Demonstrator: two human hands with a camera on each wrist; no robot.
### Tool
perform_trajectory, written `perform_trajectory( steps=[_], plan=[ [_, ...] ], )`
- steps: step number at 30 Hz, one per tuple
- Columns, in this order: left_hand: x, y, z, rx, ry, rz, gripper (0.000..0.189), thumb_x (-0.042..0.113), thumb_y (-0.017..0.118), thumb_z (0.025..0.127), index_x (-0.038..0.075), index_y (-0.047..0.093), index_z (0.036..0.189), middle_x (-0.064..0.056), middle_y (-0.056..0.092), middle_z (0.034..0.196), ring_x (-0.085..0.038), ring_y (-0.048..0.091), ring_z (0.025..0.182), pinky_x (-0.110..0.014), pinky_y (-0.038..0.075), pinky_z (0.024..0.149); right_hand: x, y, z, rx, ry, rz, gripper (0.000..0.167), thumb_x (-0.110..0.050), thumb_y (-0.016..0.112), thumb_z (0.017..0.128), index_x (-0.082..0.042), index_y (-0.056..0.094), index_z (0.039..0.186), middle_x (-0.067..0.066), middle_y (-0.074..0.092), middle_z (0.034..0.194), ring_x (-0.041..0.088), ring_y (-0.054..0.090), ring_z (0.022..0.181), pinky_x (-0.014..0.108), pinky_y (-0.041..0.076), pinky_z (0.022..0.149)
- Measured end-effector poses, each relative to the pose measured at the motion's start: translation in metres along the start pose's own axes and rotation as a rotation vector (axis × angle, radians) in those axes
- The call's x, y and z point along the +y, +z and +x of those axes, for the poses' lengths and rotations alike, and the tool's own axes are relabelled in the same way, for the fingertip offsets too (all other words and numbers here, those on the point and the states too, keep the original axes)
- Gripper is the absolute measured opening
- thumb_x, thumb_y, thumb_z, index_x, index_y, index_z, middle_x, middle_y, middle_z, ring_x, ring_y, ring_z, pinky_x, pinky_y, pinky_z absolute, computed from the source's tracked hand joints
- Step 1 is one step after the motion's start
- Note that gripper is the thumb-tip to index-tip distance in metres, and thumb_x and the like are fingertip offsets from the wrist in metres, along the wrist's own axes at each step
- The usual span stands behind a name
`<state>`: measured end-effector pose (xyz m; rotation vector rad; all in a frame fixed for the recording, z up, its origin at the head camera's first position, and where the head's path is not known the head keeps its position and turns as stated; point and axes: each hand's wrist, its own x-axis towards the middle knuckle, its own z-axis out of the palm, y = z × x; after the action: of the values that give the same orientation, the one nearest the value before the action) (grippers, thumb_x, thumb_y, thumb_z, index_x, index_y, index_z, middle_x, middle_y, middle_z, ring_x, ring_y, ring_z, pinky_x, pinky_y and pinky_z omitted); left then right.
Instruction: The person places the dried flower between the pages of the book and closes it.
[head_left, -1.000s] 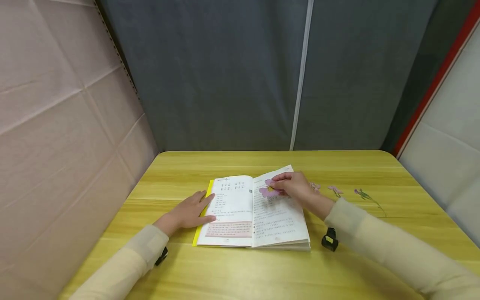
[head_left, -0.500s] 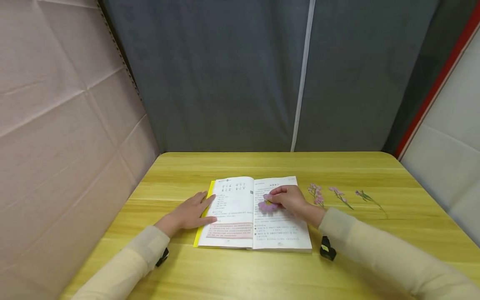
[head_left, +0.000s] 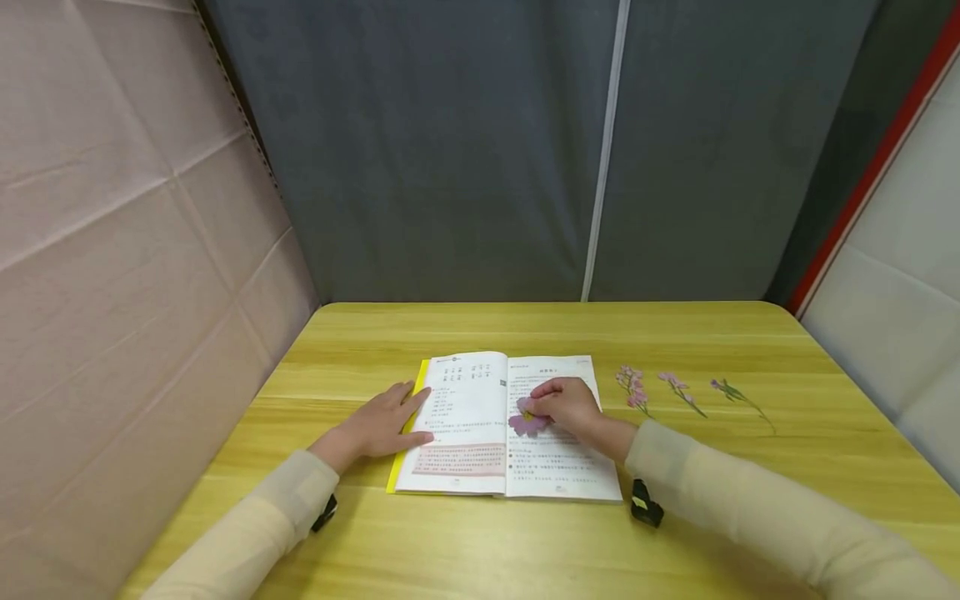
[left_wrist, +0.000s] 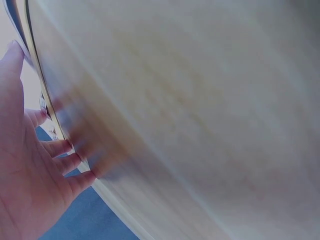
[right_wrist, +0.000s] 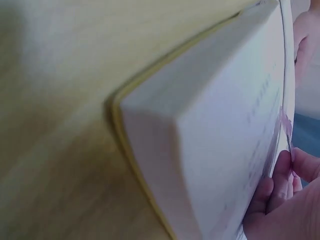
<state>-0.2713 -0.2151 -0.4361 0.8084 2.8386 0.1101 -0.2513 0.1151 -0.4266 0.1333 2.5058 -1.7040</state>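
An open book (head_left: 465,417) with a yellow cover edge lies on the wooden table. My left hand (head_left: 378,422) rests with spread, straight fingers across the left page's outer edge; the left wrist view shows its fingertips (left_wrist: 85,177) at the tabletop and book edge. Over the right page, my right hand (head_left: 570,407) pinches a flat purple flower (head_left: 527,419) with a yellow centre between thumb and fingers. In the right wrist view, the right hand (right_wrist: 290,195) is low against the page, and the flower (right_wrist: 286,122) shows edge-on close over the paper.
Right of the book lie three flower sprigs: a pink cluster (head_left: 633,389), a smaller pink one (head_left: 681,392) and a purple one with a long green stem (head_left: 738,400). A dark curtain (head_left: 450,167) hangs behind the table (head_left: 465,550); pale cloth walls (head_left: 135,250) stand at the sides.
My right hand has moved the purple flower down and slightly left on the right page. That page, raised at its top corner a second ago, now lies flat. The left hand stays put.
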Motion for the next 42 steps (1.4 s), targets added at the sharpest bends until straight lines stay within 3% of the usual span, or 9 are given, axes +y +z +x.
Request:
perform_trajectory(
  steps=[16, 23, 31, 36, 42],
  plan=[
    [0.002, 0.0, -0.001, -0.005, -0.001, 0.003, 0.088, 0.069, 0.042, 0.092, 0.013, 0.021, 0.156, -0.024, 0.018, 0.156, -0.04, 0.021, 0.142, -0.052, 0.023, 0.111, 0.002, 0.009, -0.005, 0.0, -0.065, -0.02, 0.02, -0.003, 0.08, 0.077, -0.001, 0.069, 0.093, 0.004, 0.065, 0.076, 0.014, 0.059, 0.067, 0.024, 0.048, 0.06],
    [0.0, 0.001, 0.0, 0.001, 0.006, 0.01, 0.089, 0.07, 0.041, 0.092, 0.013, 0.021, 0.156, -0.025, 0.018, 0.156, -0.04, 0.021, 0.142, -0.052, 0.024, 0.111, 0.005, 0.002, -0.002, 0.017, -0.097, -0.083, 0.034, -0.012, 0.085, 0.075, 0.0, 0.067, 0.102, 0.004, 0.066, 0.082, 0.015, 0.06, 0.074, 0.025, 0.049, 0.065],
    [-0.001, 0.001, 0.0, -0.002, 0.002, 0.018, 0.089, 0.071, 0.04, 0.091, 0.014, 0.02, 0.157, -0.024, 0.018, 0.156, -0.039, 0.021, 0.142, -0.052, 0.024, 0.111, 0.004, -0.012, 0.001, 0.0, -0.126, -0.088, 0.034, 0.002, 0.077, 0.076, 0.005, 0.064, 0.108, 0.009, 0.066, 0.088, 0.018, 0.062, 0.078, 0.028, 0.051, 0.07],
    [0.0, 0.0, 0.0, -0.004, -0.001, 0.013, 0.089, 0.071, 0.041, 0.091, 0.014, 0.02, 0.157, -0.024, 0.018, 0.156, -0.04, 0.021, 0.142, -0.052, 0.023, 0.111, 0.008, -0.023, 0.007, 0.001, -0.238, -0.153, 0.034, 0.0, 0.077, 0.079, 0.006, 0.063, 0.11, 0.012, 0.065, 0.095, 0.021, 0.062, 0.084, 0.034, 0.052, 0.078],
    [0.0, -0.001, -0.001, -0.005, 0.003, 0.012, 0.089, 0.07, 0.04, 0.091, 0.014, 0.02, 0.157, -0.024, 0.017, 0.156, -0.04, 0.02, 0.142, -0.053, 0.024, 0.111, 0.014, -0.041, 0.017, 0.024, -0.376, -0.327, 0.038, -0.01, 0.076, 0.085, 0.002, 0.062, 0.118, 0.014, 0.063, 0.112, 0.029, 0.059, 0.106, 0.045, 0.047, 0.091]
  ],
)
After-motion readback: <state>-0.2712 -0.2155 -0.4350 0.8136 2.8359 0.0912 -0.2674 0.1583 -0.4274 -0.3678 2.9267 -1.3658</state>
